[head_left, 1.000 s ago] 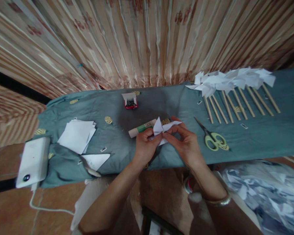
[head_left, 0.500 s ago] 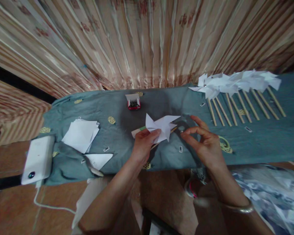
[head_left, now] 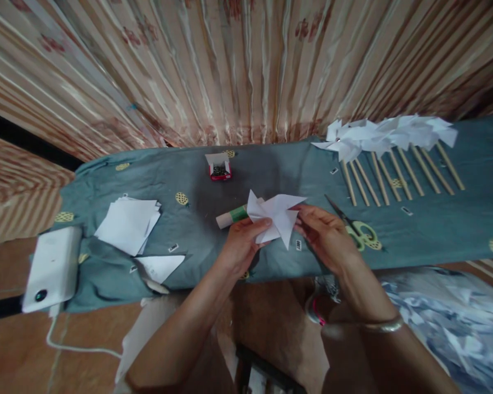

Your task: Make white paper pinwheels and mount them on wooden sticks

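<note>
A white paper pinwheel (head_left: 277, 216) is held over the table, its folded blades fanned out. My left hand (head_left: 242, 243) pinches it, thumb on the front near the centre and fingers beneath. At its right side, my right hand (head_left: 322, 232) has closed fingers on a blade's edge; some fingertips are hidden by the paper. Just behind the pinwheel lies a white and green glue stick (head_left: 227, 219), partly covered. Scissors (head_left: 359, 234) with light green handles rest beside my right hand.
Finished pinwheels (head_left: 386, 137) on sticks lie in a row at the back right. A small open red box (head_left: 220, 171) of dark metal pieces stands behind the hands. To the left are stacked paper squares (head_left: 127, 221), a folded paper triangle (head_left: 164, 266) and a white phone (head_left: 53, 268) with a cable.
My right hand has moved left from beside the pinwheel to its edge, uncovering the scissors. The small pale thing pinched in it before no longer shows. The pinwheel has turned slightly.
</note>
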The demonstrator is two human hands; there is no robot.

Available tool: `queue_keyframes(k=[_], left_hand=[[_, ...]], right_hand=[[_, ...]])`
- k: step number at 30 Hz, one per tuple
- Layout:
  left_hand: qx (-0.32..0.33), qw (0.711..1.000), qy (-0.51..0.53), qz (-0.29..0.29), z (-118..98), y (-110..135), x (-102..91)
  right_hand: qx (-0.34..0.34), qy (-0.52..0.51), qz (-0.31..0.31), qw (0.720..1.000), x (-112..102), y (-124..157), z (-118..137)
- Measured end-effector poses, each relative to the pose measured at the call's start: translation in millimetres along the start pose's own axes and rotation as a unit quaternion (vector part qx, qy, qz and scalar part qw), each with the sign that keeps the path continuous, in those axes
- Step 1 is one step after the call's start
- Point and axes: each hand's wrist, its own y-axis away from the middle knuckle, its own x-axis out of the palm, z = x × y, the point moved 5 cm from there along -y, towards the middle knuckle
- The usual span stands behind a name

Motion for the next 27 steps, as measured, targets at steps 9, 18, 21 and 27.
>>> queue_keyframes(k=[9, 18, 21, 27], left_hand=[[-0.026, 0.999, -0.013, 0.028, 0.8, 3.0, 0.4], [0.024, 0.998, -0.062, 0.000, 1.3, -1.2, -4.3], [0.044, 0.995, -0.084, -0.009, 3.2, -3.5, -6.0], [0.062, 0.991, -0.119, -0.021, 4.2, -3.7, -5.0]], right_hand=[[0.135, -0.141, 0.111, 0.975, 29.7, 9.3, -10.3], [0.079, -0.046, 0.079, 0.993, 25.9, 11.5, -2.7], [0.040, -0.004, 0.071, 0.997, 23.9, 13.1, 0.0], [-0.017, 0.051, 0.078, 0.995, 23.1, 14.3, 1.2]])
